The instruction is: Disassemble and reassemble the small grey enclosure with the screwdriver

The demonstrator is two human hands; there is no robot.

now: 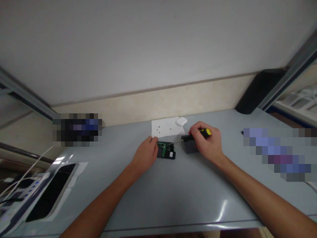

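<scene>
A small black device with an exposed green circuit board (pixel 163 149) lies on the grey table. My left hand (pixel 147 152) is closed on its left end and hides that part. In my right hand (pixel 208 140) is a screwdriver (pixel 187 137) with a black and yellow handle. Its thin shaft slants down to the left, and the tip meets the upper right part of the board. Just behind the device, several tiny dark screws lie on a white sheet of paper (pixel 164 129). Partly under my right hand sits a dark flat piece (pixel 191 147).
A white rounded object (pixel 181 121) rests on the paper's right corner. At the left stand a black-screened tablet (pixel 53 191) and a power strip (pixel 24 198) with cables. A black cylinder (pixel 260 91) leans at the back right. Blurred patches hide items on both sides.
</scene>
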